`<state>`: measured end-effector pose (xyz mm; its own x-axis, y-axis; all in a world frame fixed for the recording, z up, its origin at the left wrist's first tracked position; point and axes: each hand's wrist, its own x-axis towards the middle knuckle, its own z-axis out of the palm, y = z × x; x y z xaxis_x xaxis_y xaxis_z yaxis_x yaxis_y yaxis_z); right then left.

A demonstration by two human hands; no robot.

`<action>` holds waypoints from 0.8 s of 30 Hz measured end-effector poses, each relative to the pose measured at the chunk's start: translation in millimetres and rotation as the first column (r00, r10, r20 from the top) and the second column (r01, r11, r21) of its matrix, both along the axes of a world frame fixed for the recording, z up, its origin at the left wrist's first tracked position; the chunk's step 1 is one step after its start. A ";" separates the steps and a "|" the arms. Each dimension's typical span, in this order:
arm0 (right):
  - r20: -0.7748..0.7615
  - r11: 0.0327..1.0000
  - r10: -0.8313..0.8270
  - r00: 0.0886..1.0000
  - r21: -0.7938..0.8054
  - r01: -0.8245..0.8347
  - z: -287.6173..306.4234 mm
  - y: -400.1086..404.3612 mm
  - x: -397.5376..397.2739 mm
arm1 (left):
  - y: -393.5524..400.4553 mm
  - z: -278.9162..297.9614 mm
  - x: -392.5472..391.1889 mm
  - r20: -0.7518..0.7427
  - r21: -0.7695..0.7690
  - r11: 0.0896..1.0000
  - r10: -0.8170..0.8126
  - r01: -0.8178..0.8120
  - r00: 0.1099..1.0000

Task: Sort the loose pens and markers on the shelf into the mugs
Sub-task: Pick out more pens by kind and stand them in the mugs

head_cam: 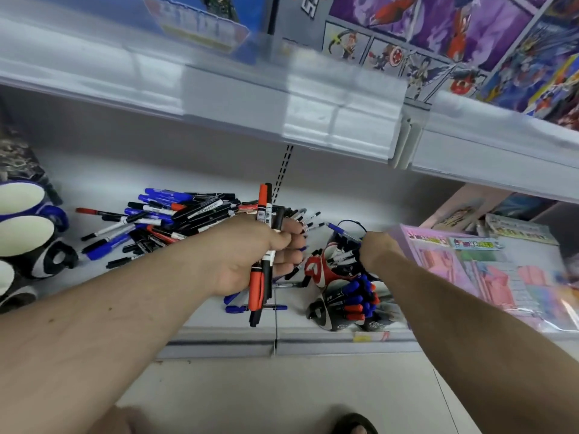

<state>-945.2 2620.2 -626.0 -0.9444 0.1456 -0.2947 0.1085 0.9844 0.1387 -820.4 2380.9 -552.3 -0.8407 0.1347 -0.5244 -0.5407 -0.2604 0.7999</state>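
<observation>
Markers (262,245), light, stiff and slick, sit bunched upright in the left hand (250,255), fingers wrapped mid-barrel, the sensible hold. Right hand (374,249) reaches the mugs (341,296), grip unclear. Beyond, a loose pile (166,220) waits on the shelf (219,336).

Even bright light; edges bent (wide-angle), upper shelf blurred.
</observation>
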 end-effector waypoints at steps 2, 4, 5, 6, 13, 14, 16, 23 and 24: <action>0.044 0.998 0.033 0.999 0.047 -0.035 -5.0 -9.2 -5.1 | -2.6 -1.9 -3.3 0.016 0.010 1.000 0.016 -0.016 1.000; 0.087 0.996 0.049 0.995 0.065 -0.055 -10.5 -18.6 -7.5 | -6.5 -3.7 -4.7 0.035 0.033 0.999 0.020 -0.021 0.999; 0.095 0.999 0.024 0.995 0.039 -0.028 -14.7 -22.4 -7.4 | -8.8 -4.4 -4.9 0.049 0.047 0.999 0.023 -0.025 0.999; 0.105 0.999 0.031 0.994 0.040 -0.036 -21.7 -23.4 -8.5 | -11.4 -4.7 -4.5 0.064 0.056 0.998 0.027 -0.031 0.998; -0.102 0.999 0.035 0.994 -0.024 -0.038 -22.7 -24.9 -5.0 | -36.5 -2.5 3.1 0.084 0.064 0.996 0.058 -0.064 0.995; -0.143 0.992 0.049 0.989 -0.111 -0.066 -16.4 -32.3 0.0 | -41.1 -1.1 5.1 0.083 0.057 0.996 0.063 -0.068 0.995; -0.149 0.932 0.048 0.988 -0.350 -0.098 -5.2 -54.2 16.7 | -50.5 0.6 9.0 0.082 0.035 0.996 0.085 -0.088 0.993; 0.198 0.309 -0.020 0.980 -0.931 0.194 22.0 -139.8 110.1 | -68.3 4.7 33.4 0.090 -0.035 0.992 0.126 -0.123 0.988; 0.250 0.251 0.002 0.968 -0.938 0.241 27.0 -150.2 121.8 | -70.3 5.7 38.6 0.077 -0.057 0.992 0.121 -0.117 0.990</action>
